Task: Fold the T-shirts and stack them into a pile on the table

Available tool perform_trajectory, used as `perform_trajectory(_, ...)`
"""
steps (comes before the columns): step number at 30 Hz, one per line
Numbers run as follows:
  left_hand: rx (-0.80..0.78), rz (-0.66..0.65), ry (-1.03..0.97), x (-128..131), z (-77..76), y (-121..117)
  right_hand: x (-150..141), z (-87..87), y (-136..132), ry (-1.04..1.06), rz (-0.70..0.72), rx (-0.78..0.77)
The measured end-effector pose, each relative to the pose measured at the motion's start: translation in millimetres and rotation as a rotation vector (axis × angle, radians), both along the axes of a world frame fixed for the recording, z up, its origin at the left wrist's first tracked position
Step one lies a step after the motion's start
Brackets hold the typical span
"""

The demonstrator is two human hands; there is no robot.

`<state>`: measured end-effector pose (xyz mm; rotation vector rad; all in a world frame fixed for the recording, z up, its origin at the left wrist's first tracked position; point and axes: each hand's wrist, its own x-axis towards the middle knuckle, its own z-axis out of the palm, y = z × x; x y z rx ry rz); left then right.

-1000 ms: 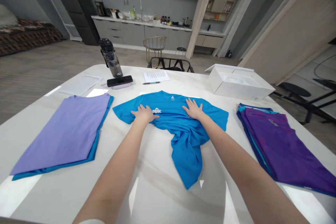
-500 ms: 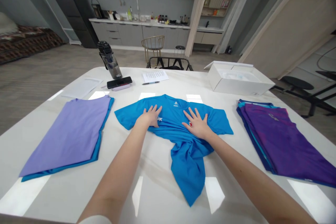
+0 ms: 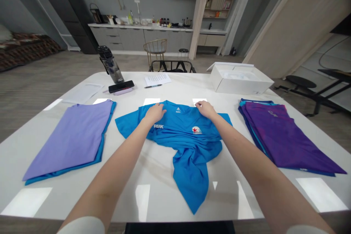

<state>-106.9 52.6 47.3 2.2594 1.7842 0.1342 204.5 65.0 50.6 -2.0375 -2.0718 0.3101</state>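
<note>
As the left hand [image 3: 155, 113] and right hand [image 3: 205, 109] curl inward, gathering thin, smooth knit below the collar, the bright blue PEAK T-shirt [image 3: 181, 131] lies rumpled, its lower half twisted, mid-way across the glossy white surface [image 3: 68, 197].

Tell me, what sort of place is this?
Probably an open-plan workroom with a kitchenette: a kitchen counter with grey cabinets at the far wall, and a white table holding folded shirts and an open white box.
</note>
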Motion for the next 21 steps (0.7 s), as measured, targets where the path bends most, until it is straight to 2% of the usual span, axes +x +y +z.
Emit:
perform_trajectory(3, 0.159, -0.075, -0.026, 6, -23.1, 11, -2, -3.7, 26, 0.051, 0.12, -0.169)
perform_trajectory(6, 0.189, -0.114, -0.009, 8, -44.1, 12, -7, -3.0, 37, 0.03, 0.254, -0.379)
perform_trajectory(8, 0.201, -0.111, 0.0, 8, -51.3, 11, -8, -1.9, 42, 0.012, 0.304, -0.456)
perform_trajectory(14, 0.18, -0.073, 0.029, 10, -50.6, 15, 3, -4.9, 64, 0.075, 0.282, -0.365)
perform_trajectory(21, 0.127, -0.009, 0.036, 14, -49.4, 28, 24, -13.3, 81, 0.467, 0.217, -0.221)
